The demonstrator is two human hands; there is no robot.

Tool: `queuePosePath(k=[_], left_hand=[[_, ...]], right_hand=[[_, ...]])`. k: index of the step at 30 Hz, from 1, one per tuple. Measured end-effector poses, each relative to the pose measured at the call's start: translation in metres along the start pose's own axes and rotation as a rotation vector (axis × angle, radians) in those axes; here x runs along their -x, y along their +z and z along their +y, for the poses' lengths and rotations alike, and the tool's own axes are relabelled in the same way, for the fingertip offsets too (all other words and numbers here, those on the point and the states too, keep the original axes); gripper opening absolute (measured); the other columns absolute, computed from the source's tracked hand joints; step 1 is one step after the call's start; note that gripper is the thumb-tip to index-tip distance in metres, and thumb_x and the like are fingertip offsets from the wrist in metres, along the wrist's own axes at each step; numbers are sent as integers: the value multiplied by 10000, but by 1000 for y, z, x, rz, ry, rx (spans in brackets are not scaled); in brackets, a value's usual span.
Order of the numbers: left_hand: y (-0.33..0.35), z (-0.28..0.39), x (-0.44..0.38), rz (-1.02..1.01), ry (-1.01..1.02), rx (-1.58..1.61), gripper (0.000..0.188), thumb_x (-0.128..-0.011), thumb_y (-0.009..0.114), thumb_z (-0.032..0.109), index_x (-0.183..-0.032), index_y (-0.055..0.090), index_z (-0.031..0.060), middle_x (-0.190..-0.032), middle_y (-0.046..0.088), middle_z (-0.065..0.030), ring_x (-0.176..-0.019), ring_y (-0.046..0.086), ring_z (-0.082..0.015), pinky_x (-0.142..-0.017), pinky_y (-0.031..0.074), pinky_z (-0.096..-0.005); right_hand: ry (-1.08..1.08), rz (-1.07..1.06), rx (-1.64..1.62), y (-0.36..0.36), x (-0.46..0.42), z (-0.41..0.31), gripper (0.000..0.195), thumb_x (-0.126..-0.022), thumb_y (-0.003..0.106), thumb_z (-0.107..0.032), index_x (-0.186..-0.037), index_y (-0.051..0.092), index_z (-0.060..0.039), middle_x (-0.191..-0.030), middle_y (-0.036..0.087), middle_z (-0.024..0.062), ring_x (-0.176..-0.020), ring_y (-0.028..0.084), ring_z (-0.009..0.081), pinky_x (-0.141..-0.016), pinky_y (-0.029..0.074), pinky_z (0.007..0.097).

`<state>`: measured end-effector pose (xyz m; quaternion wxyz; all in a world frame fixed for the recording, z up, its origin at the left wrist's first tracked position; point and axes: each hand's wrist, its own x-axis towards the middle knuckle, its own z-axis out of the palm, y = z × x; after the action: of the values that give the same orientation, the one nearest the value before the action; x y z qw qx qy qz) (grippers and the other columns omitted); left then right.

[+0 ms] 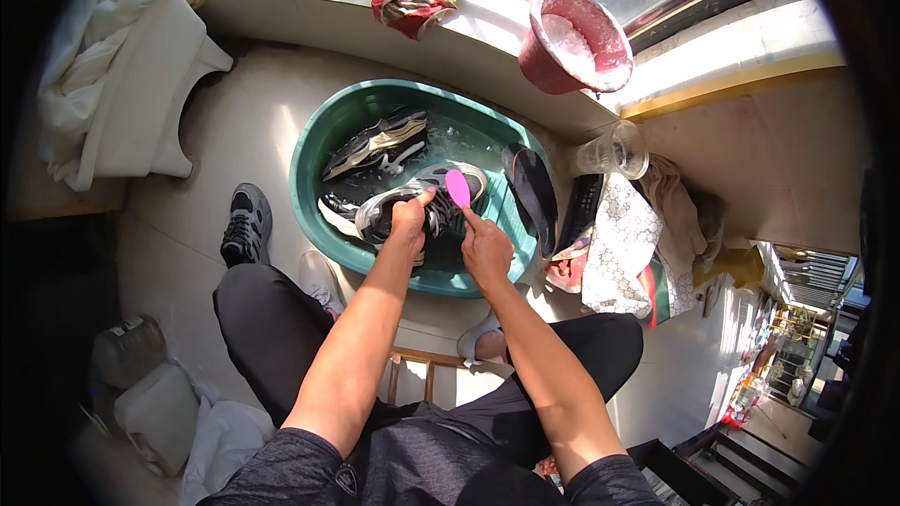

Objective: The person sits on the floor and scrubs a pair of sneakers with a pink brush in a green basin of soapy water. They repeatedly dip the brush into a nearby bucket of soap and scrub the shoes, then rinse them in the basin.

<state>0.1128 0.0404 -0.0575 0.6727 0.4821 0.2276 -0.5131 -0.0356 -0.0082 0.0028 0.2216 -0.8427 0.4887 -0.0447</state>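
Note:
My left hand point(410, 219) grips a grey and black sneaker point(380, 207) by its opening, over a green plastic tub point(302, 225) that holds water. In my right hand point(485, 246) is a brush with a pink oval back point(457, 188), held over the sneaker's laces and toe; its bristles are hidden. A black and cream shoe point(380, 143) lies in the water at the tub's far left, and another dark shoe with a white sole point(337, 216) is partly hidden beside the held sneaker. A black insole point(531, 190) leans on the tub's right rim, next to a ribbed washboard part point(503, 218).
A grey and black sneaker point(246, 225) stands on the floor left of the tub. A pink bucket point(555, 70) and a red and grey cloth point(415, 3) rest on the ledge. Right of the tub are a clear plastic cup point(619, 151) and patterned fabric point(619, 246). A white stool point(140, 98) stands left.

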Motion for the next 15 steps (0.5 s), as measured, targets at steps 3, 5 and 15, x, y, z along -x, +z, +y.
queuePosePath(k=[3,5,15], left_hand=[[16,-6,-10,44,-11,36,260,-940,681,64,-1149,627,-81,-1123,695,-201,-946,719,-309,-839,608,-439],[5,7,-29,42,-51,138,285,-967,664,86,-1181,604,-92,-1171,682,-209,-1007,704,-328,-894,595,-468],[7,7,-41,120,-110,83,291,-929,693,48,-1201,635,-38,-1166,686,-167,-968,708,-276,-838,592,-405]], right_hand=[[30,137,34,5,-37,39,312,-933,607,-224,-1216,715,-299,-803,665,131,-772,660,365,-688,513,488],[132,79,-30,7,-44,13,321,-941,589,-218,-1231,710,-288,-861,686,128,-826,665,362,-728,513,485],[344,49,-105,15,-21,6,316,-964,573,-249,-1241,716,-297,-924,705,162,-907,668,379,-789,510,490]])
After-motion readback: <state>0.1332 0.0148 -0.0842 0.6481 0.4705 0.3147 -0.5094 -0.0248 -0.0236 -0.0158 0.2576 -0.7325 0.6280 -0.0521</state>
